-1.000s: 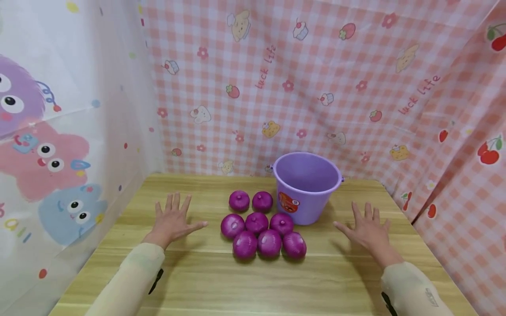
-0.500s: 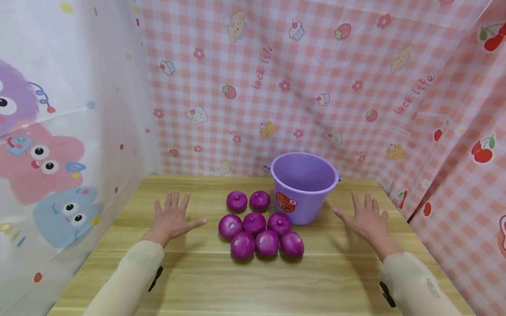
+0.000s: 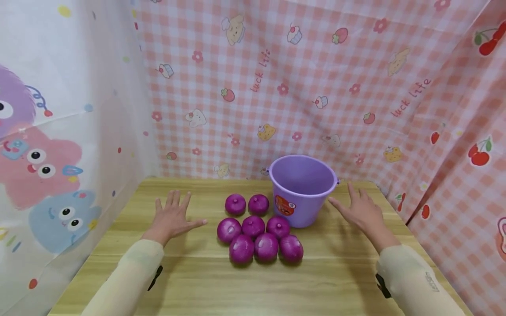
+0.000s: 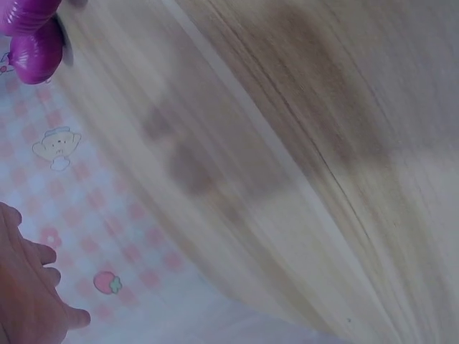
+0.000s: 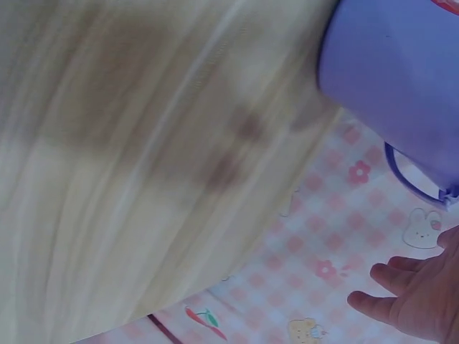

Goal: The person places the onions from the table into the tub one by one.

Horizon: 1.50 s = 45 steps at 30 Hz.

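Several purple-red onions (image 3: 253, 227) lie close together in rows on the wooden table. Behind them to the right stands a purple bucket (image 3: 304, 197), upright, with a red sticker on its front and no onion visible inside. My left hand (image 3: 171, 219) hovers left of the onions, fingers spread and holding nothing. To the right of the bucket is my right hand (image 3: 363, 214), its fingers extended and its thumb towards the bucket wall, apparently not touching. In the right wrist view, the bucket's handle (image 5: 405, 179) hangs down behind it.
A pink checked cloth (image 3: 245, 105) hangs behind the table (image 3: 221, 289) and continues on the right. On the left hangs a white cloth (image 3: 114, 109) with cartoon figures. Both sleeves carry a dark strap.
My right hand has moved forward, nearer to the bucket's right side. The left hand keeps nearly the same place. The head view has shifted slightly; onions and bucket stay put.
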### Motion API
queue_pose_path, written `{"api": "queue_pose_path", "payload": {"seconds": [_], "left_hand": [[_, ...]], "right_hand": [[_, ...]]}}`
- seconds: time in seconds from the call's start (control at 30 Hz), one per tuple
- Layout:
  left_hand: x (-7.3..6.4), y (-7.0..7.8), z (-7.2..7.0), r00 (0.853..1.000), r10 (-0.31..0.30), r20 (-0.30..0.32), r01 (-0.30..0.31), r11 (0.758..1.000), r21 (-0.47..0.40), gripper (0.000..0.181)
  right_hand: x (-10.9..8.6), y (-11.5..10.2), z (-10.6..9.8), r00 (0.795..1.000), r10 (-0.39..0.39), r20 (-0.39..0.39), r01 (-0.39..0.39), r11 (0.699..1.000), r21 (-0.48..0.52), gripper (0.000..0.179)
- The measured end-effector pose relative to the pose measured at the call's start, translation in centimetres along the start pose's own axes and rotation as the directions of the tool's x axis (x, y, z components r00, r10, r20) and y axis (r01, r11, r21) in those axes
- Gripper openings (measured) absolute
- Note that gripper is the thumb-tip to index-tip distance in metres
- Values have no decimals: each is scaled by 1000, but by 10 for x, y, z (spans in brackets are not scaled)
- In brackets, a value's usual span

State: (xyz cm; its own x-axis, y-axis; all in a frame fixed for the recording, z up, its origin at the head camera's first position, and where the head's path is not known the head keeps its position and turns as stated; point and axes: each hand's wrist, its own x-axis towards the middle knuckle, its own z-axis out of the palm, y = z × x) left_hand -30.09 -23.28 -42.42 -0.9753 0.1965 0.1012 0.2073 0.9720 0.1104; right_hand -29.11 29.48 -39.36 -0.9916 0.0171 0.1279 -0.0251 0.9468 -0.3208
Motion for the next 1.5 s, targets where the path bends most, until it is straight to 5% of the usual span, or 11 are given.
{"api": "queue_pose_path", "payload": {"seconds": [1.0,1.33,1.5], "left_hand": [[5,30,-4,999,50,-10,-51,990,-128,109],[11,41,3,998,56,36,-48,979,-199,113],[9,46,9,995,39,91,-11,957,-290,110]], "right_hand": [[9,-34,-7,998,-32,59,19,977,212,106],[12,-32,-2,993,-111,-28,114,912,393,87],[14,-36,7,990,-126,-68,143,853,502,79]]}}
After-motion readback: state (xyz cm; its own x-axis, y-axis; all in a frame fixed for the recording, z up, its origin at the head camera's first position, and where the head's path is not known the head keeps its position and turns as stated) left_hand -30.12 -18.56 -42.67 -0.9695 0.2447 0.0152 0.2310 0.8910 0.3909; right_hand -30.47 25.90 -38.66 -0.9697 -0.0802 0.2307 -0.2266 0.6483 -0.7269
